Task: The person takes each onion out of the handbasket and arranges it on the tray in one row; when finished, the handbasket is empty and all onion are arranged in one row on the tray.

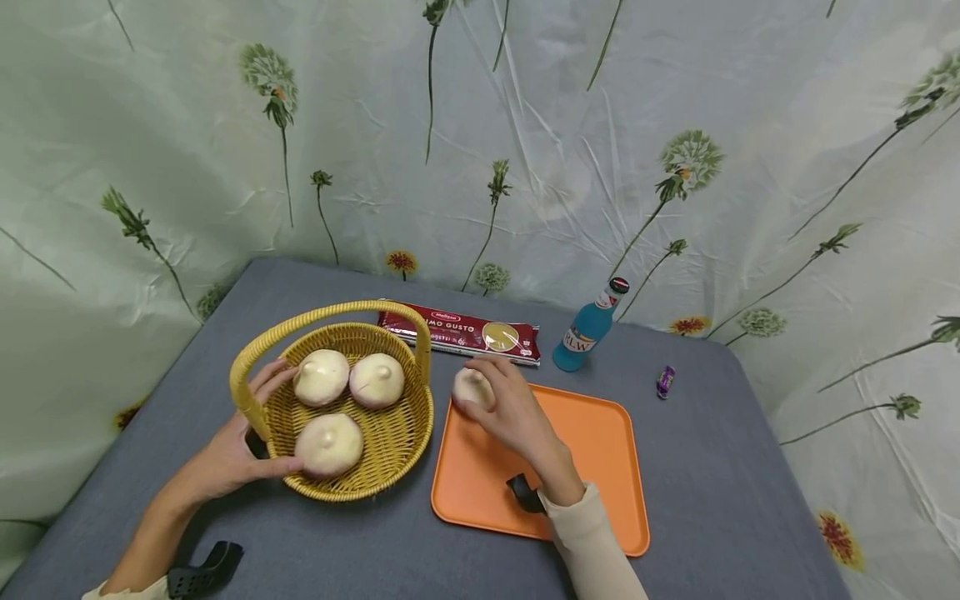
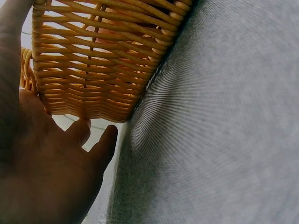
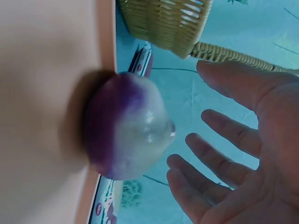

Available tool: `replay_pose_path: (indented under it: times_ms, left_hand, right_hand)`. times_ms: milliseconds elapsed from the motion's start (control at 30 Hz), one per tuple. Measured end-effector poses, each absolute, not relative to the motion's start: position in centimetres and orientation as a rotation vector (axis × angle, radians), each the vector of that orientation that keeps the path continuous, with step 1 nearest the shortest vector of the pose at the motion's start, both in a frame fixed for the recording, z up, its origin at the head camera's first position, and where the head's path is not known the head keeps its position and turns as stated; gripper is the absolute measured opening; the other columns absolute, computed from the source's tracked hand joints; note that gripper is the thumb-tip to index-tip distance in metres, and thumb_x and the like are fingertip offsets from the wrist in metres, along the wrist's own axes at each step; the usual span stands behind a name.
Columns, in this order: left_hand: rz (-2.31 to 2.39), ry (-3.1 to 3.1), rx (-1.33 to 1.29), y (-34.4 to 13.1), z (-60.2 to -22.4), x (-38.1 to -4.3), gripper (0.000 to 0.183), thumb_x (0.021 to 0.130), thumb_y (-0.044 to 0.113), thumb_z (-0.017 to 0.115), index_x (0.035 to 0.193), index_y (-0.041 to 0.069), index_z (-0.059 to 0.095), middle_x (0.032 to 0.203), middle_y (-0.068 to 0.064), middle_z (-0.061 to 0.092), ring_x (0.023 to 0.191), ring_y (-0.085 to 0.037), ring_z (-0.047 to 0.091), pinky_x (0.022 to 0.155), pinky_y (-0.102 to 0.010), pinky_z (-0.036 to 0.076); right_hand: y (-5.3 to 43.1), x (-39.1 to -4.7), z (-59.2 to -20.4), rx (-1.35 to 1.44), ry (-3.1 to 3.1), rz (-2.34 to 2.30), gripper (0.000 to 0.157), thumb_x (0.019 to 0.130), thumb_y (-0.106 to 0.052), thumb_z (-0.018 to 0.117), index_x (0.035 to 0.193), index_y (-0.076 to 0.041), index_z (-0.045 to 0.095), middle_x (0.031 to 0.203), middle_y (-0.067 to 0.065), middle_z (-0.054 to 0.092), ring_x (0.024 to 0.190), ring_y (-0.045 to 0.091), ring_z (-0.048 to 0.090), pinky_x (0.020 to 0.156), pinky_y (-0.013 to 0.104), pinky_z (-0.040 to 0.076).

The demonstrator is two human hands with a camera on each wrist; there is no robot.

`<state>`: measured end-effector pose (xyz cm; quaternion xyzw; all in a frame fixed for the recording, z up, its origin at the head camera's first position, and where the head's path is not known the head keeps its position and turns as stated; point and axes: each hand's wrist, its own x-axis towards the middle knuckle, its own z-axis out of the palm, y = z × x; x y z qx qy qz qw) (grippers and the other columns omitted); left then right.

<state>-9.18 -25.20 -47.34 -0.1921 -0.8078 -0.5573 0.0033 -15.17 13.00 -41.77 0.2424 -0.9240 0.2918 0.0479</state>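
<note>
My left hand [image 1: 228, 454] grips the left rim of a yellow wicker basket [image 1: 393, 454], thumb at the near edge and fingers over the side under its arched handle. Inside the basket lie three turnips, one nearer me [image 1: 327, 447] and two behind. My right hand [image 1: 516, 412] is over the far left corner of an orange tray [image 1: 588, 442], where a single white-and-purple turnip [image 3: 131, 130] sits. In the right wrist view the fingers are spread and loosely bent, with a gap between them and that turnip.
Behind the basket and tray lies a long red packet [image 1: 457, 332]. A bottle of blue drink [image 1: 581, 333] stands beyond the tray. To the right is a small purple wrapped sweet [image 1: 665, 382]. A floral curtain [image 1: 555, 150] hangs behind the grey table [image 1: 720, 492].
</note>
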Motion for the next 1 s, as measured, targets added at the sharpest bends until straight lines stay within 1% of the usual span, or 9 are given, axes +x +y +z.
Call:
replay_pose_path:
  times_ms: [33, 167, 300, 400, 467, 700, 833, 900, 1000]
  left_hand:
    - [-1.747, -2.532, -0.602, -25.2, -47.3, -9.2, 0.111, 0.068, 0.003, 0.086, 0.160, 0.018, 0.024, 0.168, -0.003, 0.001, 0.152, -0.016, 0.002, 0.116, -0.057, 0.004]
    - [-1.758, -2.531, -0.596, -25.2, -47.3, -9.2, 0.111, 0.068, 0.004, 0.086, 0.160, 0.018, 0.024, 0.168, -0.002, 0.001, 0.152, -0.018, 0.001, 0.108, -0.071, 0.003]
    - [-1.757, -2.525, -0.606, -25.1, -47.3, -9.2, 0.112, 0.067, 0.004, 0.087, 0.159, 0.016, 0.025, 0.168, -0.002, 0.001, 0.152, -0.018, 0.001, 0.105, -0.075, 0.004]
    - [-1.758, -2.527, -0.608, -25.1, -47.2, -9.2, 0.112, 0.067, 0.004, 0.087, 0.159, 0.017, 0.024, 0.168, -0.002, 0.001, 0.152, -0.016, 0.001, 0.106, -0.074, 0.004]
    - [-1.760, -2.524, -0.607, -25.1, -47.2, -9.2, 0.112, 0.067, 0.003, 0.087, 0.159, 0.017, 0.025, 0.168, -0.002, 0.001, 0.152, -0.016, 0.001, 0.107, -0.072, 0.005]
    - [-1.743, -2.533, -0.597, -25.3, -47.3, -9.2, 0.112, 0.066, 0.005, 0.087, 0.159, 0.018, 0.026, 0.168, -0.001, 0.002, 0.152, -0.016, 0.001, 0.108, -0.072, 0.005]
    - [-1.738, -2.536, -0.597, -25.2, -47.5, -9.2, 0.112, 0.067, 0.004, 0.087, 0.159, 0.018, 0.025, 0.168, -0.001, 0.001, 0.152, -0.016, 0.001, 0.108, -0.071, 0.005]
    - [-1.734, -2.532, -0.597, -25.2, -47.5, -9.2, 0.112, 0.066, 0.004, 0.088, 0.159, 0.018, 0.026, 0.168, -0.001, 0.002, 0.152, -0.016, 0.001, 0.111, -0.068, 0.005]
    - [-1.731, -2.523, -0.601, -25.3, -47.6, -9.2, 0.112, 0.066, 0.004, 0.088, 0.159, 0.017, 0.026, 0.168, -0.002, 0.003, 0.152, -0.015, 0.002, 0.116, -0.054, 0.006]
  right_hand:
    - [12.9, -15.1, -41.7, 0.751, -2.813, 0.887, 0.048, 0.090, -0.025, 0.076, 0.133, -0.012, 0.061, 0.138, 0.007, 0.055, 0.127, 0.026, 0.053, 0.100, 0.047, 0.048]
    - [12.6, -14.8, -41.2, 0.801, -2.787, 0.908, 0.047, 0.090, -0.023, 0.076, 0.132, -0.010, 0.061, 0.138, 0.008, 0.056, 0.126, 0.026, 0.054, 0.103, 0.046, 0.046]
    - [12.3, -14.2, -40.6, 0.854, -2.772, 0.922, 0.046, 0.090, -0.023, 0.076, 0.132, -0.011, 0.062, 0.138, 0.009, 0.055, 0.125, 0.025, 0.054, 0.100, 0.045, 0.048]
    - [11.9, -13.8, -40.2, 0.905, -2.787, 0.900, 0.046, 0.091, -0.026, 0.075, 0.132, -0.013, 0.061, 0.139, 0.007, 0.054, 0.126, 0.023, 0.053, 0.101, 0.043, 0.048]
    - [11.7, -13.5, -39.9, 0.943, -2.800, 0.886, 0.046, 0.092, -0.027, 0.074, 0.133, -0.013, 0.061, 0.139, 0.006, 0.054, 0.128, 0.022, 0.052, 0.105, 0.043, 0.046]
    - [10.9, -12.9, -39.5, 1.048, -2.827, 0.886, 0.046, 0.094, -0.030, 0.071, 0.135, -0.013, 0.059, 0.140, 0.002, 0.054, 0.130, 0.018, 0.049, 0.105, 0.039, 0.046]
    - [10.4, -12.7, -39.4, 1.084, -2.833, 0.919, 0.047, 0.095, -0.031, 0.071, 0.136, -0.013, 0.059, 0.140, 0.001, 0.054, 0.131, 0.017, 0.050, 0.106, 0.039, 0.045]
    - [10.1, -12.5, -39.3, 1.096, -2.837, 0.937, 0.047, 0.094, -0.031, 0.071, 0.136, -0.014, 0.059, 0.141, 0.001, 0.054, 0.131, 0.017, 0.050, 0.106, 0.040, 0.044]
    - [9.5, -12.3, -39.3, 1.129, -2.841, 0.974, 0.049, 0.094, -0.032, 0.071, 0.138, -0.015, 0.057, 0.143, 0.003, 0.054, 0.132, 0.017, 0.050, 0.107, 0.039, 0.044]
